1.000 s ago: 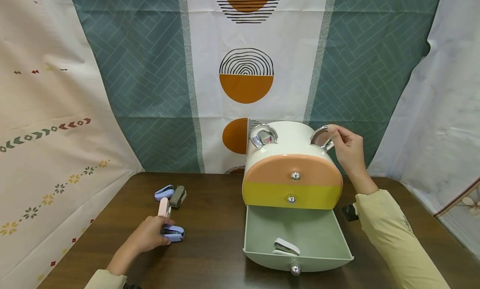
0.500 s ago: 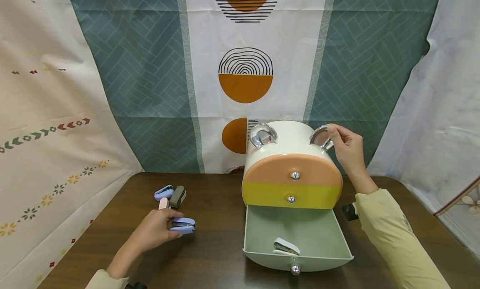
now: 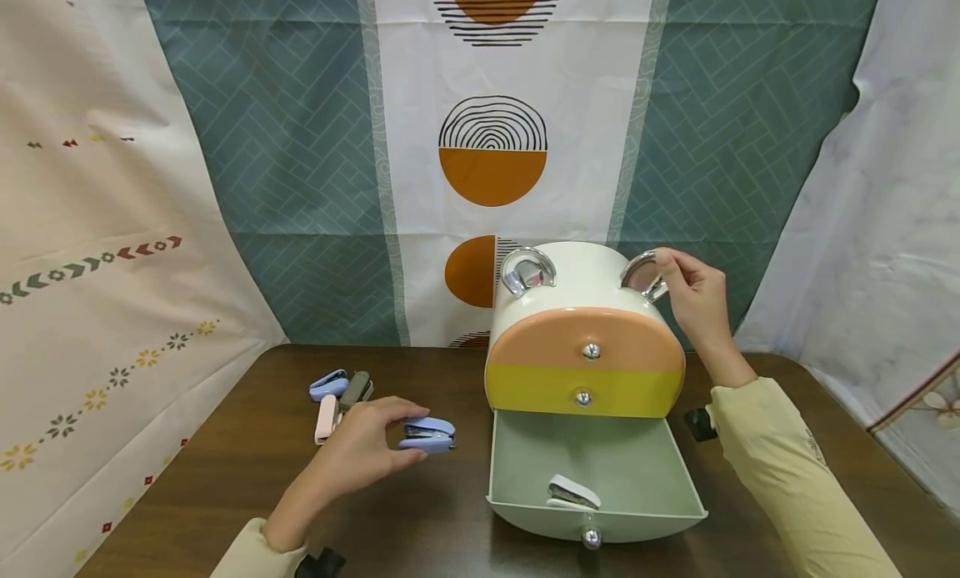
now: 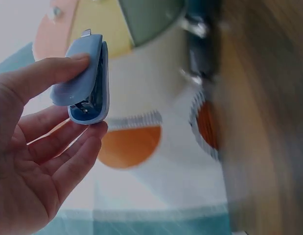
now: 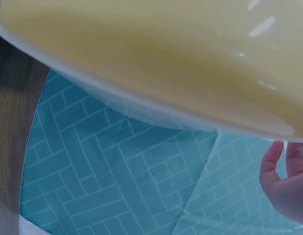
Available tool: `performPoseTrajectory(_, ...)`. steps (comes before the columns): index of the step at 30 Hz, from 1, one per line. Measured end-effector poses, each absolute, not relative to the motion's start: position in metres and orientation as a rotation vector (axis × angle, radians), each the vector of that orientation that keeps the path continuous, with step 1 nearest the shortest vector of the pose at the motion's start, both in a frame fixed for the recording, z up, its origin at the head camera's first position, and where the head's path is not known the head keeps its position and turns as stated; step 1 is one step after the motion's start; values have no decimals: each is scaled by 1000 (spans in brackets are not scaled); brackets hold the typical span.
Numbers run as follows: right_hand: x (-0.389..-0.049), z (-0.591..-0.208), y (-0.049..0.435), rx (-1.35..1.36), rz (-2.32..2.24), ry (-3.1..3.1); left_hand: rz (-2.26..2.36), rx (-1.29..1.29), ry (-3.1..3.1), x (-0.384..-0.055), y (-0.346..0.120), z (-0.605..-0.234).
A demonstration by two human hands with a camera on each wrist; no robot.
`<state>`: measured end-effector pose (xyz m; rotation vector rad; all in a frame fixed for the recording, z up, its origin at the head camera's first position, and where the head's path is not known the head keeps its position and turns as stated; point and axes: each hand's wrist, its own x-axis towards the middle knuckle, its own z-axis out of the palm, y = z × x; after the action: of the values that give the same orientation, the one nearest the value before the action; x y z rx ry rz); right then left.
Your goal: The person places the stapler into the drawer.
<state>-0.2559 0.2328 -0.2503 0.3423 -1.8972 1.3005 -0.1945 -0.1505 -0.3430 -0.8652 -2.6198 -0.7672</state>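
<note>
My left hand (image 3: 360,449) pinches a light blue mini stapler (image 3: 427,435) between thumb and fingers, above the table left of the drawer box. In the left wrist view the thumb lies on the top of the stapler (image 4: 87,73), with fingertips underneath. My right hand (image 3: 697,299) grips the right silver ear-shaped piece (image 3: 640,275) on top of the white drawer box (image 3: 581,269). In the right wrist view, part of the right hand (image 5: 286,183) shows beyond the box; its grip is hidden there. The bottom green drawer (image 3: 592,440) is pulled out, holding a white mini stapler (image 3: 573,494).
On the table (image 3: 420,532) at left lie a violet-blue stapler (image 3: 328,385), a dark grey-green stapler (image 3: 356,390) and a pink stapler (image 3: 326,419). The box's orange drawer (image 3: 540,340) and yellow drawer (image 3: 525,390) are closed. A patterned curtain (image 3: 307,161) hangs behind.
My left hand has carried the light blue stapler rightward and up from beside the other staplers toward the drawer, uncovering the pink stapler. The right hand stays on the ear piece.
</note>
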Motion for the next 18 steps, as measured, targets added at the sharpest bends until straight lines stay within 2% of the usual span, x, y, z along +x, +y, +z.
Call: performPoseTrajectory(18, -254, -250, 231, 317, 1293, -1906, -700, -1197, -2583, -191, -78, -332)
